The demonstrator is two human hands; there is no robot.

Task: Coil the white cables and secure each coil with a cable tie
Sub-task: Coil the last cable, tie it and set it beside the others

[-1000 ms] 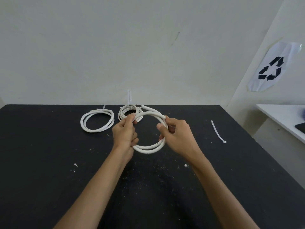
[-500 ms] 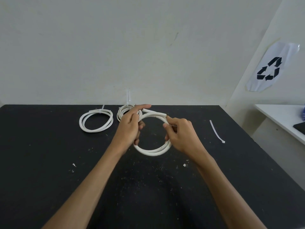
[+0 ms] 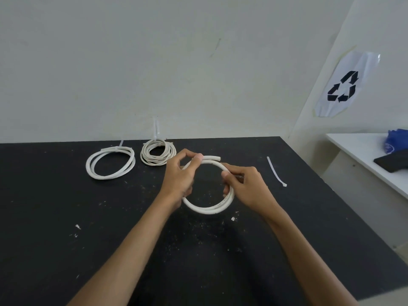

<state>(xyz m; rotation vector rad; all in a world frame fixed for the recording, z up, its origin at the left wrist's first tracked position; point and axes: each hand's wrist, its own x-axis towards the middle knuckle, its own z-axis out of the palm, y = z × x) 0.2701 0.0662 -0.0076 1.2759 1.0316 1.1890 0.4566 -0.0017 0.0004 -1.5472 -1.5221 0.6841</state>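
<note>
A thick white cable coil (image 3: 208, 209) is held just above the middle of the black table (image 3: 66, 217). My left hand (image 3: 180, 180) grips its left side, thumb and forefinger pinching the top where a loose cable end sticks out to the right. My right hand (image 3: 245, 187) pinches the coil's right side. A loose cable tie (image 3: 276, 171) lies on the table to the right of my right hand. Two tied coils lie at the back: a large one (image 3: 110, 162) at the left and a smaller, tighter one (image 3: 157, 152) beside it.
The wall stands right behind the table's far edge. A white side table (image 3: 362, 155) at the right carries a black object (image 3: 391, 162) and something blue (image 3: 396, 141). A recycling sign (image 3: 343, 85) hangs on the right wall. Small white crumbs dot the tabletop.
My left hand shifted up along the coil's left side to pinch its top. The coil turned slightly and sits a little lower in my hands.
</note>
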